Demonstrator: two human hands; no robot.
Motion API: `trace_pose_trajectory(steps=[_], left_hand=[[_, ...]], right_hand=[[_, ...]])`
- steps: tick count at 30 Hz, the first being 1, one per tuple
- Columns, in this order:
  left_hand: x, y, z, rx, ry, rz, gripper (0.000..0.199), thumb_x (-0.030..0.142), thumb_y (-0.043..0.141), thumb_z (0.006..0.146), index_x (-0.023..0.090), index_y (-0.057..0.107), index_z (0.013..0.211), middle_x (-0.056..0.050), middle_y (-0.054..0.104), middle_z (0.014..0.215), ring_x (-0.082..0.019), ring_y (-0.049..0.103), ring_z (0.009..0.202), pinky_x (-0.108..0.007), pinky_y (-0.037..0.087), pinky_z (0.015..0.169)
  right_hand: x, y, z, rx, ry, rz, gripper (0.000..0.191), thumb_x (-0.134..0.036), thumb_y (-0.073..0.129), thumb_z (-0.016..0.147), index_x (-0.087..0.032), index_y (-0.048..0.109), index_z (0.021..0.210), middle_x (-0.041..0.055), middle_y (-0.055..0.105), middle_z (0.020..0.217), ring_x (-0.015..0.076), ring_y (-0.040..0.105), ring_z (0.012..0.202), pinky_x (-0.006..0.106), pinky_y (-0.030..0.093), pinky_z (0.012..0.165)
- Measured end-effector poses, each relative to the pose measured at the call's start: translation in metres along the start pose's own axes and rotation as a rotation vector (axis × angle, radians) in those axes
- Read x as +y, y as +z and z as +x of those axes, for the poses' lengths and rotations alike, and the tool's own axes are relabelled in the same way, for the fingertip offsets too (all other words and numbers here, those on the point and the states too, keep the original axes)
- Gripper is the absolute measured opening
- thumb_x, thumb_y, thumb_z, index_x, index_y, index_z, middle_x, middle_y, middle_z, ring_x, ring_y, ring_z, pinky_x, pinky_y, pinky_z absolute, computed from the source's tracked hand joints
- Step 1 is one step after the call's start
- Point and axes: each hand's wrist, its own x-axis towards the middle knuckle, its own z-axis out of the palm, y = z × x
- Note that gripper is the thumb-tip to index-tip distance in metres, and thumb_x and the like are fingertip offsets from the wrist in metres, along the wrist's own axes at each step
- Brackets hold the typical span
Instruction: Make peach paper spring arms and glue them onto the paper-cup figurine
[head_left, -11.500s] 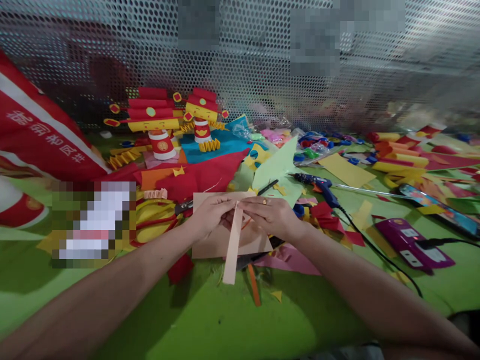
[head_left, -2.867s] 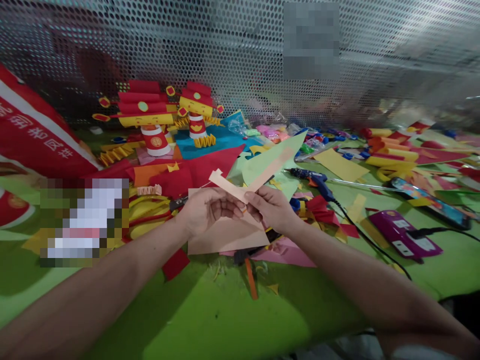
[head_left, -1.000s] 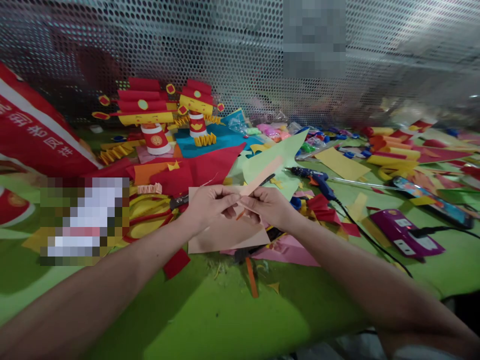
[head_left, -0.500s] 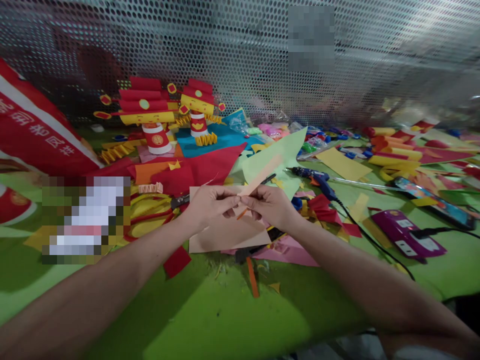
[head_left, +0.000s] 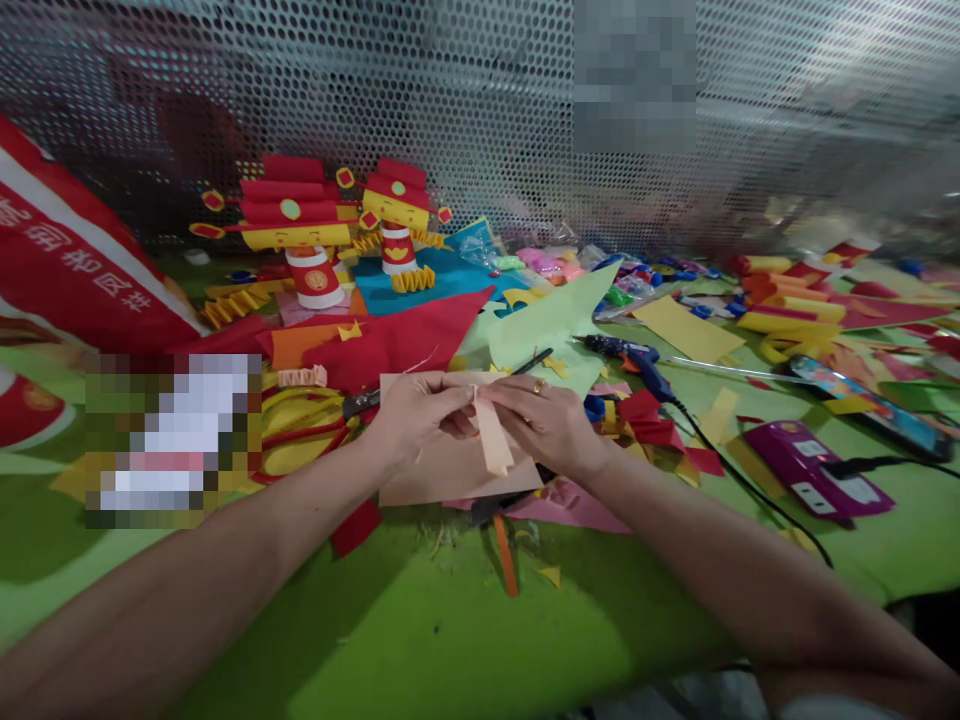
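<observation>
— Changed item?
— Paper strip point(head_left: 493, 440), its far end pinched by left hand point(head_left: 415, 415) and right hand point(head_left: 551, 418); the free end now points nearward, no longer away, suggesting a reversed fold.
— Beneath both hands?
— Beige sheet point(head_left: 420, 482).

A tan sheet point(head_left: 427, 482) lies on scraps on the green table point(head_left: 450, 640). Just over the sheet, the person's left grip point(head_left: 418, 418) and right grip point(head_left: 553, 420) pinch one end of a pale paper strip point(head_left: 492, 438). The other end points down. Behind the sheet is a red paper point(head_left: 424, 338). Farther behind the sheet stand a big paper doll point(head_left: 311, 272) and a small paper doll point(head_left: 396, 215), both with red hats. Left of the sheet are scissors point(head_left: 360, 403). Right of the sheet are a blue glue gun point(head_left: 626, 352) and a purple plug box point(head_left: 844, 478). In front of the sheet lies an orange strip point(head_left: 506, 560).
</observation>
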Motion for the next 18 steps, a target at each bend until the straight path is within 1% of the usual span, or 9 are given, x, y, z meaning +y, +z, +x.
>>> trace_pose_trajectory(steps=[3,6,8,12,14,18], left_hand=[[-0.0009,-0.001,0.0002,0.004,-0.012,-0.019,0.015,0.026,0.067,0.065,0.012,0.067,0.07,-0.003,0.065,0.057,-0.011,0.058,0.049,-0.022,0.046,0.05],[-0.0011,-0.0014,-0.0001,-0.009,-0.02,-0.052,0.015,0.026,0.068,0.065,0.012,0.068,0.071,-0.002,0.064,0.057,-0.01,0.056,0.049,-0.022,0.046,0.05],[-0.0006,-0.0013,-0.0004,-0.013,-0.026,-0.071,0.013,0.024,0.068,0.066,0.012,0.069,0.071,-0.002,0.065,0.058,-0.009,0.056,0.049,-0.023,0.047,0.052],[0.0003,-0.0003,-0.0001,-0.013,-0.021,-0.073,0.01,0.023,0.066,0.07,0.014,0.068,0.066,-0.001,0.064,0.058,-0.008,0.055,0.048,-0.024,0.048,0.054],[0.0002,0.0003,0.0003,-0.019,-0.026,-0.068,0.011,0.025,0.067,0.07,0.014,0.068,0.066,-0.001,0.065,0.059,-0.009,0.055,0.05,-0.024,0.048,0.054],[0.0,0.0002,0.0015,-0.02,-0.039,-0.066,0.014,0.026,0.073,0.065,0.014,0.07,0.072,-0.001,0.066,0.061,-0.008,0.056,0.051,-0.023,0.048,0.054]], right_hand=[[0.0012,-0.0024,0.0005,-0.022,-0.102,-0.145,0.027,-0.018,0.04,0.09,-0.014,0.067,0.093,0.0085,0.071,0.084,0.0142,0.065,0.072,0.023,0.051,0.059],[0.0029,-0.0041,0.0006,-0.065,-0.168,-0.269,0.03,-0.018,0.038,0.091,-0.016,0.067,0.093,0.0078,0.071,0.085,0.0129,0.065,0.071,0.022,0.05,0.058],[0.0038,-0.0045,0.0,-0.115,-0.179,-0.315,0.03,-0.019,0.037,0.091,-0.017,0.067,0.094,0.0077,0.071,0.086,0.013,0.064,0.072,0.023,0.049,0.058],[0.0036,-0.0043,-0.0011,-0.194,-0.158,-0.322,0.032,-0.018,0.035,0.091,-0.016,0.066,0.096,0.01,0.069,0.088,0.0153,0.064,0.072,0.026,0.05,0.06],[0.0028,-0.0044,-0.001,-0.196,-0.179,-0.337,0.033,-0.017,0.033,0.091,-0.015,0.066,0.095,0.0103,0.069,0.087,0.0154,0.063,0.071,0.027,0.05,0.059],[0.0014,-0.005,0.0006,-0.112,-0.242,-0.385,0.032,-0.013,0.036,0.09,-0.014,0.067,0.091,0.0092,0.07,0.084,0.014,0.064,0.066,0.025,0.049,0.056]])
